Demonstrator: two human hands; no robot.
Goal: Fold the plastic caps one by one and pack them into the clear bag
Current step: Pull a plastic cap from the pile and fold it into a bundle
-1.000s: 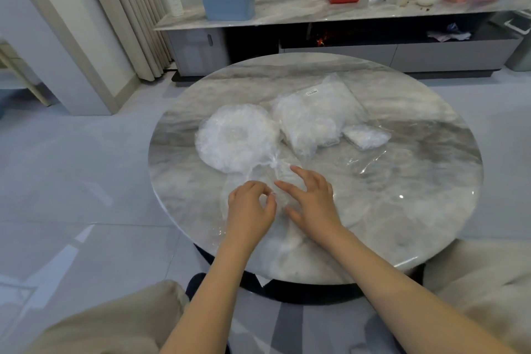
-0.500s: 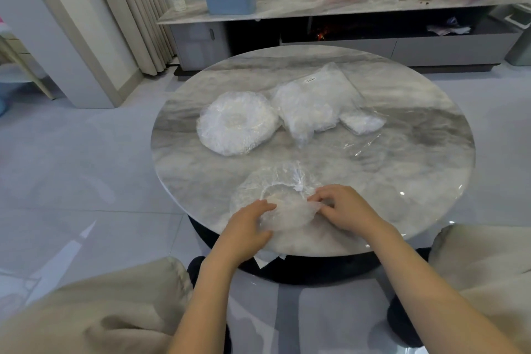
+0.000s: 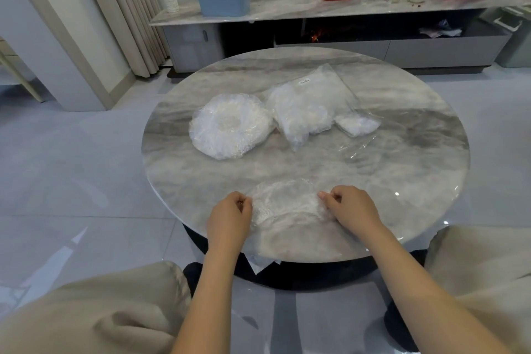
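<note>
Plastic, thin and see-through, one cap (image 3: 283, 201) lies flat on the marble surface (image 3: 402, 169) between the two hands. The left hand (image 3: 230, 217) pinches its left edge, and the right hand (image 3: 352, 205) pinches its right edge. Past the hands sits a round pile of caps (image 3: 230, 125), and just right of it the clear bag (image 3: 309, 105).

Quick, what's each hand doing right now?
Left hand: pinching the left edge of the plastic cap on the table.
Right hand: pinching the cap's right edge.
</note>
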